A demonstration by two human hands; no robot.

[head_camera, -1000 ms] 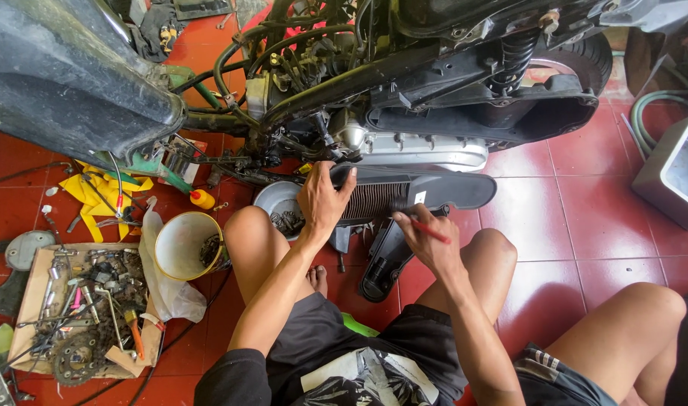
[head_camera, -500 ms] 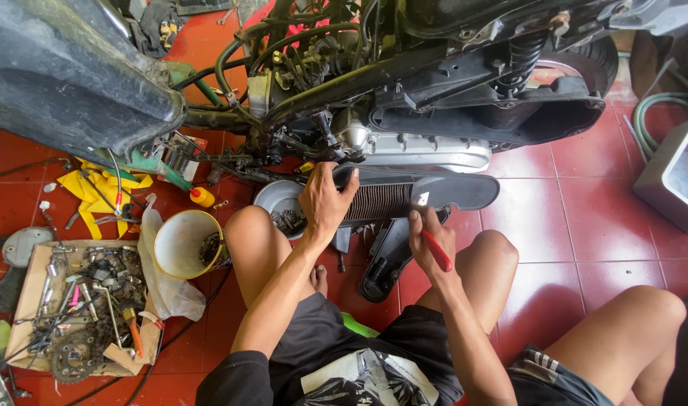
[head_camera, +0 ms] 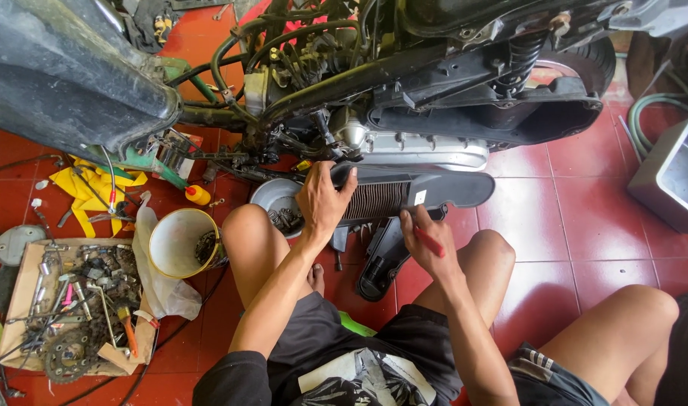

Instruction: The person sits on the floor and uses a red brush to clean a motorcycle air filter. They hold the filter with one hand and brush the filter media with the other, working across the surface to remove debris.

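I sit on red floor tiles facing a stripped scooter (head_camera: 434, 83). My left hand (head_camera: 323, 200) grips the left end of a long black engine side cover (head_camera: 427, 189) with a ribbed grille, pressing it against the engine. My right hand (head_camera: 428, 242) holds a red-handled tool (head_camera: 430, 240), its tip at the lower edge of the cover near a small white tag. Another black plastic cover (head_camera: 381, 259) lies on the floor between my knees.
A metal bowl (head_camera: 272, 197) of small parts sits by my left knee. A cream bucket (head_camera: 180, 242) and a cardboard tray (head_camera: 28, 301) of tools, bolts and a chain lie left. A grey box (head_camera: 675, 177) stands right. Another person's leg (head_camera: 607, 338) is lower right.
My right hand has moved left and up from beside my knee to the cover's lower edge, bringing the red-handled tool with it. My left hand stays on the cover.
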